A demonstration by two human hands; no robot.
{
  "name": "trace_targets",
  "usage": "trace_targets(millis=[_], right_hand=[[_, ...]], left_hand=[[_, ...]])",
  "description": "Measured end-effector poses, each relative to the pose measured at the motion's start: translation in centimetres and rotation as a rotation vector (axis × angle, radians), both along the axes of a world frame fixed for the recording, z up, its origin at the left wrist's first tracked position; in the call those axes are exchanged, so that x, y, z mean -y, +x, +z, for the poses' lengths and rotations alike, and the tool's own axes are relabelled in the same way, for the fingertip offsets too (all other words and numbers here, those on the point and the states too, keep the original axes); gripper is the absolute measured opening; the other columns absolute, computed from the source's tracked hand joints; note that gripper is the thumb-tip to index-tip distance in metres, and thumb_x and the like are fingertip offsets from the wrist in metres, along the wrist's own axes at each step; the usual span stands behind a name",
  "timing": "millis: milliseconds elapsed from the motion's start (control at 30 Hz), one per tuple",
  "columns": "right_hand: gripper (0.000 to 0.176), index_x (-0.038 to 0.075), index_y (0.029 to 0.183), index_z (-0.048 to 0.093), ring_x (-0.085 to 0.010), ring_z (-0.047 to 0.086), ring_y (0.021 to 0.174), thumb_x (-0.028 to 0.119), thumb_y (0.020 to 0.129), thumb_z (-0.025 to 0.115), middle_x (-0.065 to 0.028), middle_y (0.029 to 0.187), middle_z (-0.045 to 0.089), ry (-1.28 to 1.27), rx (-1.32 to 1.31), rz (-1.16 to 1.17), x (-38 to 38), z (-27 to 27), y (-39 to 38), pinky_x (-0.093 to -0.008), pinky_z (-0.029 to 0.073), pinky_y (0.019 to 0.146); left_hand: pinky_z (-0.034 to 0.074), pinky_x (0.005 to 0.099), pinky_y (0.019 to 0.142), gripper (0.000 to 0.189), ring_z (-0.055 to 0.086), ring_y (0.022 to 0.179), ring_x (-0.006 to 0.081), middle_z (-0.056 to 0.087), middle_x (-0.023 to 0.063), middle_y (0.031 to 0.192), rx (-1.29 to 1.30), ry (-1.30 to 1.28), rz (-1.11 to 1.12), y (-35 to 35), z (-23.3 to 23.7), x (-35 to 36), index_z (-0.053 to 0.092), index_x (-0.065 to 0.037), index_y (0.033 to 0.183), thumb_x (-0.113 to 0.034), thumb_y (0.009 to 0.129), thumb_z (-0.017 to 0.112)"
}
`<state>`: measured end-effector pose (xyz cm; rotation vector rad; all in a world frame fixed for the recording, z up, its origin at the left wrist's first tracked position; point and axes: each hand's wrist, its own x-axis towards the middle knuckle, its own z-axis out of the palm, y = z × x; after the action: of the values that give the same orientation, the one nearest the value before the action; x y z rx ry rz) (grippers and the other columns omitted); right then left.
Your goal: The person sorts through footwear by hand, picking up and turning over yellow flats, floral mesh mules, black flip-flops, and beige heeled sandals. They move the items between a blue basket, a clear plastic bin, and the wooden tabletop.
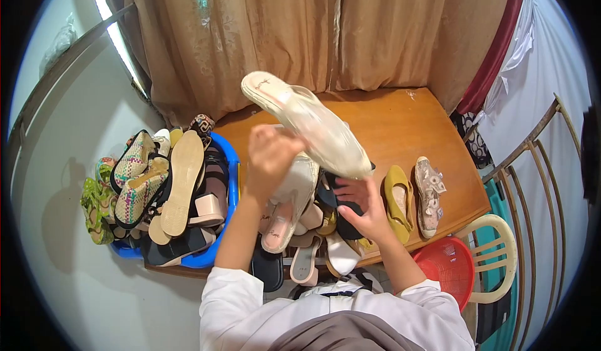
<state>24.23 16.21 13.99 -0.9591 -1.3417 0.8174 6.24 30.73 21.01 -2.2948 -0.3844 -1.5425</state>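
A cream slip-on mule (316,122) is raised above the table, its open heel end towards the upper left and its toe towards the lower right. My left hand (272,157), slightly blurred, is closed at the mule's near side and grips it. Just below the toe, my right hand (364,206) has its fingers spread, fingertips close to the toe. A matching cream mule (278,222) lies beneath, on a pile of mixed shoes at the table's front. Beside my right hand rests a mustard-yellow flat shoe (397,204).
A blue basket (233,163) heaped with shoes stands at the left. On the wooden table (400,125), a shoe with bows (429,197) lies at the right. A red basket (447,266) and a cream plastic chair (501,238) are at the lower right. Brown curtains (282,31) hang behind.
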Motion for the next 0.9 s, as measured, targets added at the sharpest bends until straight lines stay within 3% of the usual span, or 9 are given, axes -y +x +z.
trace_targets(millis=[133,200,433,567,600,700,733,833,900], right_hand=[[0.084,0.012,0.139,0.017,-0.0285,0.045,0.119,0.020,0.076,0.072,-0.0128,0.134,0.036,-0.047,-0.636,0.209,0.6,-0.1,-0.2,-0.0464,0.043,0.094],[0.078,0.011,0.138,0.016,-0.0306,0.044,0.119,0.027,0.081,0.067,-0.0138,0.134,0.034,-0.044,-0.789,0.194,1.4,1.5,-0.8,-0.0499,0.045,0.094],[0.057,0.006,0.131,0.028,-0.0284,0.053,0.111,0.029,0.087,0.057,-0.0139,0.124,0.046,-0.060,-0.569,-0.077,0.9,3.1,0.6,-0.0417,0.056,0.078],[0.055,0.008,0.131,0.032,-0.0174,0.053,0.104,0.033,0.089,0.057,-0.0089,0.116,0.050,-0.017,-0.475,-0.142,-0.4,2.3,2.3,-0.0305,0.048,0.084],[0.054,0.007,0.130,0.036,-0.0135,0.052,0.102,0.036,0.089,0.056,-0.0072,0.113,0.052,-0.022,-0.406,-0.146,-0.6,2.6,2.4,-0.0260,0.043,0.086],[0.054,0.004,0.128,0.039,-0.0117,0.051,0.100,0.037,0.089,0.056,-0.0064,0.112,0.053,0.006,-0.301,-0.038,-1.7,2.4,2.4,-0.0244,0.041,0.086],[0.054,0.002,0.127,0.041,-0.0114,0.051,0.099,0.039,0.089,0.055,-0.0055,0.112,0.053,0.008,-0.288,-0.009,-1.9,2.5,1.9,-0.0244,0.039,0.088],[0.054,0.002,0.127,0.040,-0.0115,0.051,0.099,0.039,0.090,0.054,-0.0050,0.111,0.054,-0.015,-0.239,0.128,-2.2,3.4,1.4,-0.0250,0.039,0.088],[0.064,0.003,0.135,0.030,-0.0153,0.052,0.102,0.042,0.089,0.054,-0.0072,0.113,0.055,-0.051,-0.366,0.195,-2.1,3.2,1.2,-0.0288,0.039,0.089]], left_hand=[[0.045,0.0341,0.071,0.017,0.049,0.081,0.0129,0.060,-0.0077,0.080,0.011,0.101,0.028,0.2,-1.5,5.8,0.069,-0.018,0.079,-0.011,0.063,0.070],[0.047,0.0307,0.072,0.022,0.048,0.087,0.0129,0.061,-0.0086,0.086,0.035,0.141,0.008,0.2,-2.6,6.9,0.071,-0.017,0.082,-0.011,0.061,0.070],[0.047,0.0336,0.079,0.026,0.057,0.089,0.0208,0.063,0.0008,0.082,-0.061,-0.279,-0.207,-2.1,-4.4,9.6,0.069,-0.010,0.083,-0.001,0.059,0.073],[0.045,0.0382,0.082,0.044,0.053,0.099,0.0243,0.056,0.0086,0.110,0.075,-0.211,0.180,-3.8,-3.1,10.3,0.059,-0.011,0.103,-0.003,0.062,0.075],[0.043,0.0413,0.085,0.062,0.052,0.103,0.0291,0.048,0.0140,0.121,0.018,-0.264,0.226,-4.0,-2.2,10.3,0.049,-0.012,0.119,-0.008,0.063,0.075],[0.039,0.0413,0.091,0.067,0.050,0.108,0.0329,0.046,0.0125,0.126,-0.190,-0.679,0.119,-3.5,-0.3,10.8,0.045,-0.015,0.127,-0.014,0.065,0.072],[0.038,0.0427,0.094,0.069,0.048,0.111,0.0388,0.047,0.0201,0.125,-0.240,-0.833,-0.012,-3.3,-0.5,10.8,0.039,-0.009,0.130,-0.011,0.067,0.068],[0.038,0.0429,0.095,0.066,0.047,0.112,0.0427,0.047,0.0270,0.121,-0.104,-1.097,-0.211,-1.9,-2.1,11.3,0.035,-0.003,0.131,-0.004,0.070,0.062],[0.036,0.0421,0.097,0.065,0.046,0.114,0.0423,0.049,0.0296,0.120,-0.028,-1.034,-0.157,-1.6,-2.7,11.4,0.029,0.001,0.134,0.001,0.074,0.054]])
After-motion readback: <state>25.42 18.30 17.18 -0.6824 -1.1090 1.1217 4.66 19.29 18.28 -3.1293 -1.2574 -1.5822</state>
